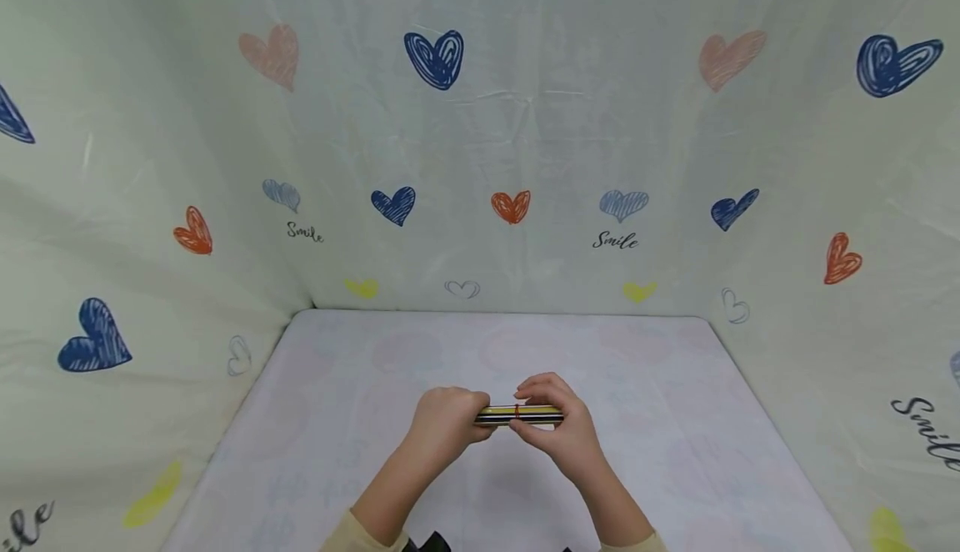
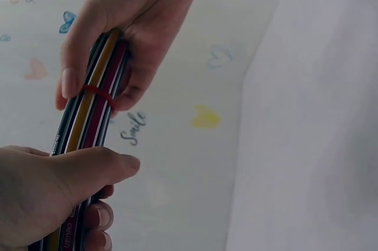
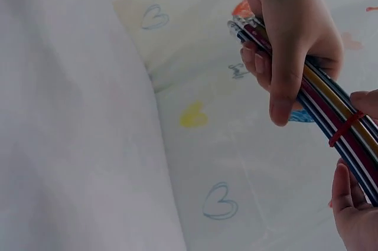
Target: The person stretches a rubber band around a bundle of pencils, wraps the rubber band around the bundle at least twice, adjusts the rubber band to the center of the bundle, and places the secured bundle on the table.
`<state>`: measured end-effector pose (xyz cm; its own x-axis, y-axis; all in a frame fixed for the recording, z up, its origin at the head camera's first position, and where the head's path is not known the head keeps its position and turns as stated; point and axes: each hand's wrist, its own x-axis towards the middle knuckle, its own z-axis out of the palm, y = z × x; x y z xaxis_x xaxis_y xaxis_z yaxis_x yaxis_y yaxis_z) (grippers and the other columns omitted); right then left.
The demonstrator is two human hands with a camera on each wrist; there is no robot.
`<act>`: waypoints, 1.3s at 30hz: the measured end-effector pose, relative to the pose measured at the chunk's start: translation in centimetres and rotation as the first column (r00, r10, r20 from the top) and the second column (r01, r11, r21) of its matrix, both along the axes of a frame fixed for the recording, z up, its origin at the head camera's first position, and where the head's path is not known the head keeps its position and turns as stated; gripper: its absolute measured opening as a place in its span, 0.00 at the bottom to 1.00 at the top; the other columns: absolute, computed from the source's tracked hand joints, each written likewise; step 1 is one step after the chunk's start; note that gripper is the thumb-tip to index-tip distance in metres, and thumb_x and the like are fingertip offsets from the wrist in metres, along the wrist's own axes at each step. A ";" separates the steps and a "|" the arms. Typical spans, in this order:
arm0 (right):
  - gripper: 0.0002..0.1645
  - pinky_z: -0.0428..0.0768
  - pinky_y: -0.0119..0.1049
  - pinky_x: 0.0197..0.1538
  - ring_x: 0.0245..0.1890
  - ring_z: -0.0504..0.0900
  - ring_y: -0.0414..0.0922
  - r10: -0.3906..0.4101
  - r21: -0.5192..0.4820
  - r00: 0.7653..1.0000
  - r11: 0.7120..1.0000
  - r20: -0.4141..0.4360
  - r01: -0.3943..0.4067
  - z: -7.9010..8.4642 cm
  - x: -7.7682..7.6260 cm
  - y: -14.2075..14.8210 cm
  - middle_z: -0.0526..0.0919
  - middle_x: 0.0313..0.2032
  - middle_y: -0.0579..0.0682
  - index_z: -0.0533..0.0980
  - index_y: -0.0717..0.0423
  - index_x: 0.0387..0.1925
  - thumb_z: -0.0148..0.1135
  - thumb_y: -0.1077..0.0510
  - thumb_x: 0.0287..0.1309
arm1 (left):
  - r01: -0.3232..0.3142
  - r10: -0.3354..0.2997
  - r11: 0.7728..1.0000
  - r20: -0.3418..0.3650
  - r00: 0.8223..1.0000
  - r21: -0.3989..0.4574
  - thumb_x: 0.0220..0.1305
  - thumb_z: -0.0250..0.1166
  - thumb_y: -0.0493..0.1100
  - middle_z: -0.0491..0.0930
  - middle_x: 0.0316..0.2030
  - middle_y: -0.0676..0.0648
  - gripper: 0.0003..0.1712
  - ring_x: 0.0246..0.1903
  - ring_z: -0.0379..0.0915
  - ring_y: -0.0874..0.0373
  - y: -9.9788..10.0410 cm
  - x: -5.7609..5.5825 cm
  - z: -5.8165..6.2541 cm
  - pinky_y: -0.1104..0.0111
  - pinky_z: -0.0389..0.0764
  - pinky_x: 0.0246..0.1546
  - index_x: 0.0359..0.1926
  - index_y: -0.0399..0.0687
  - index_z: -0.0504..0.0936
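A bundle of striped pencils (image 1: 498,415) is held level in both hands above the table, with a red band (image 1: 517,412) around it. The left hand (image 1: 447,420) grips one end, its thumb laid along the pencils. Silvery pencil ends (image 3: 234,26) poke out past that hand in the right wrist view. Around the other end, beside the band, the thumb and fingers of the right hand (image 1: 561,427) hold the bundle. Dark, yellow and maroon stripes show on the pencils (image 2: 88,124) in the left wrist view, where the right palm hides their far tips.
A white-covered table (image 1: 360,352) spreads beneath the hands. Pale curtains (image 1: 480,135) printed with hearts and "Smile" lettering stand behind it and along both sides. A small black object (image 1: 433,542) shows at the bottom edge near the left sleeve.
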<state>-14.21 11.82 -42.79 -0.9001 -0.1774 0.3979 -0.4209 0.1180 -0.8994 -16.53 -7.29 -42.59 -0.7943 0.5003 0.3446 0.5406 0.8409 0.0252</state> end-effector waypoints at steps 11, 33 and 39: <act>0.15 0.81 0.37 0.41 0.41 0.79 0.46 0.051 -0.009 0.996 0.999 0.069 -0.050 -2.9 -0.7 1.0 0.80 0.40 0.52 0.79 0.53 0.37 0.74 0.67 0.48 | 0.018 -0.018 1.000 0.034 0.999 0.003 0.45 0.78 0.49 0.61 0.10 0.63 0.22 0.12 0.52 0.67 -0.5 -0.4 -0.4 0.73 0.57 0.14 0.15 0.58 0.70; 0.15 0.82 0.39 0.41 0.40 0.82 0.51 -0.088 -0.160 0.929 0.975 0.360 0.154 -2.9 -1.4 2.6 0.84 0.42 0.56 0.84 0.63 0.38 0.76 0.69 0.43 | -0.188 0.057 0.759 0.225 0.973 0.623 0.36 0.83 0.52 0.78 0.46 0.51 0.41 0.45 0.75 0.56 -2.2 -0.5 -3.1 0.63 0.78 0.44 0.54 0.49 0.78; 0.17 0.81 0.39 0.43 0.41 0.83 0.52 -0.064 -0.163 0.907 0.976 0.417 0.144 -3.0 -1.7 2.5 0.84 0.42 0.56 0.84 0.62 0.39 0.77 0.67 0.42 | -0.348 -0.041 0.478 0.417 0.908 0.806 0.43 0.82 0.42 0.76 0.52 0.48 0.46 0.49 0.75 0.52 -1.5 0.0 -3.5 0.66 0.80 0.43 0.62 0.49 0.67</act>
